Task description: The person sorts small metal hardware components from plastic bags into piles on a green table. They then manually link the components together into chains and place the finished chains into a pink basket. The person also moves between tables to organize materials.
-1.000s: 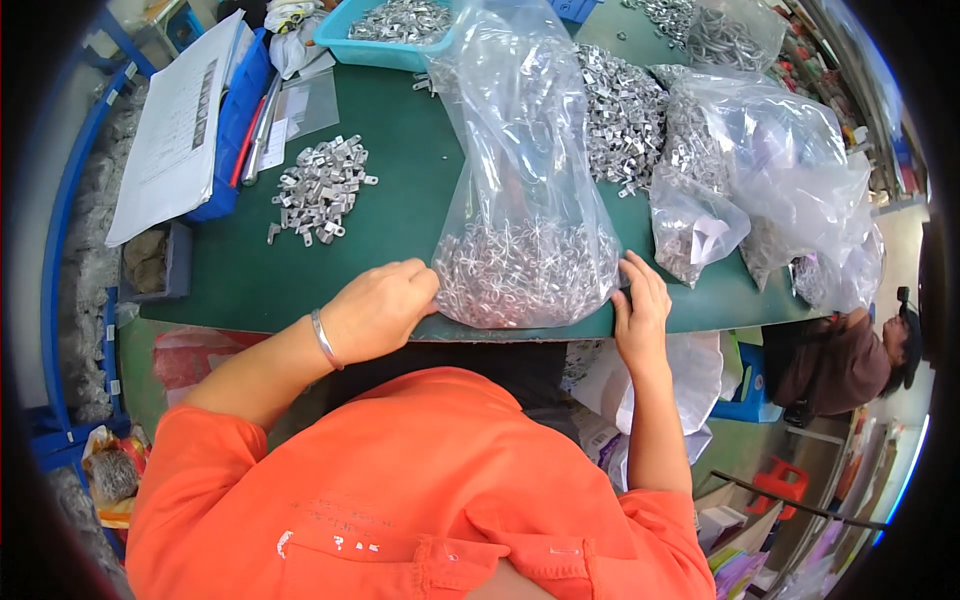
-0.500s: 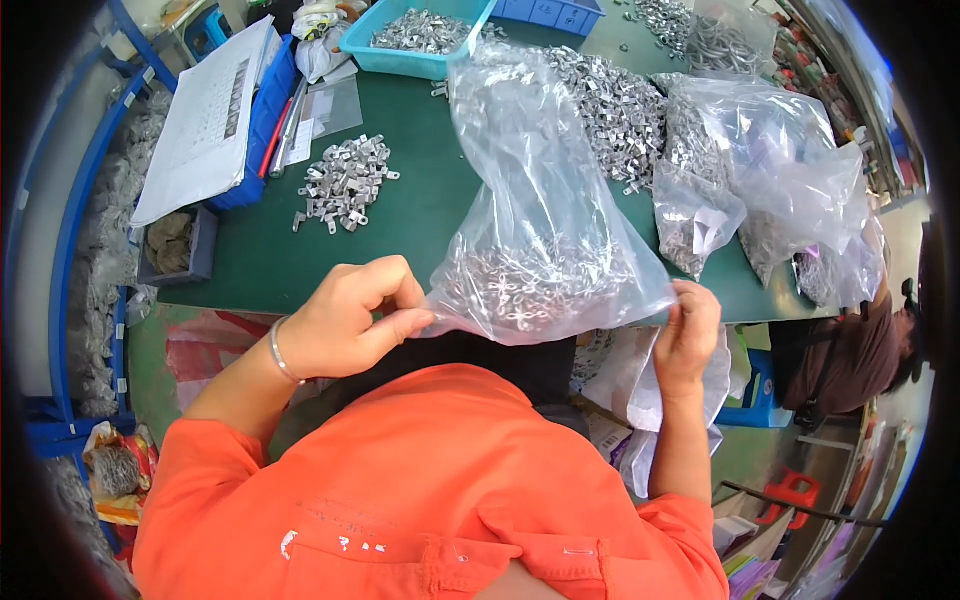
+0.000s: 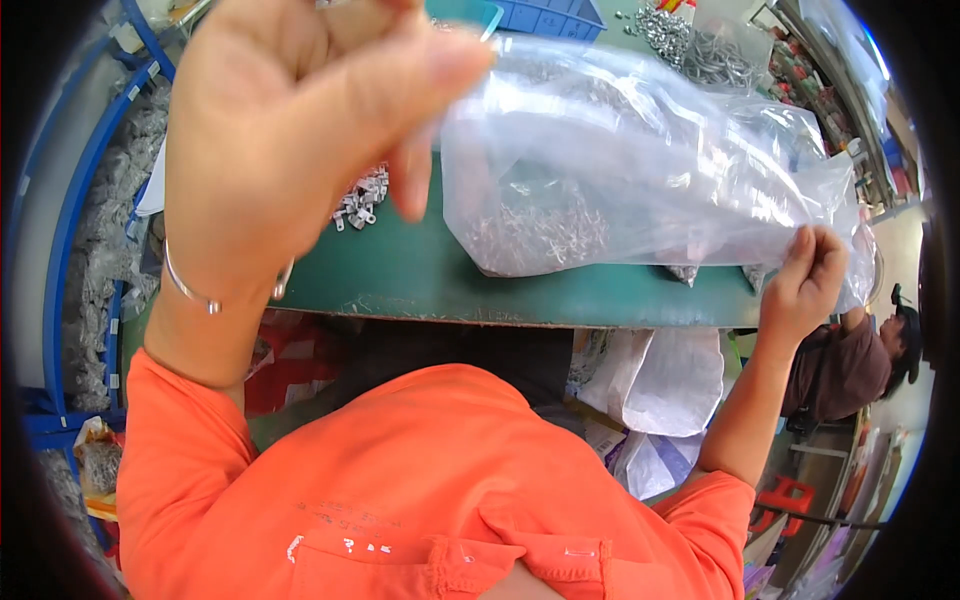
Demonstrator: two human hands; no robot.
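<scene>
A clear plastic bag (image 3: 620, 190) of small metal pieces (image 3: 540, 230) stretches sideways above the green table (image 3: 400, 285). The pieces gather in its lower left part. My left hand (image 3: 270, 130) is raised close to the camera, slightly blurred. Its thumb and fingers close at the upper left edge of the bag, and some fingers run out of the picture. At the other end, my right hand (image 3: 808, 275) pinches the plastic near the table's right side. Behind my left hand, a small pile of metal brackets (image 3: 362, 200) is partly hidden.
A blue bin (image 3: 550, 18) and a partly covered turquoise tray (image 3: 470, 14) stand at the back. Loose metal parts (image 3: 660, 35) lie far right. White sacks (image 3: 670, 380) hang below the front edge. Another person (image 3: 840, 370) is at the right; blue shelving (image 3: 70, 230) stands left.
My left hand has risen toward the camera, and my right hand has moved right and up. The bag has swung from upright to sideways, its metal pieces shifting toward the upper left.
</scene>
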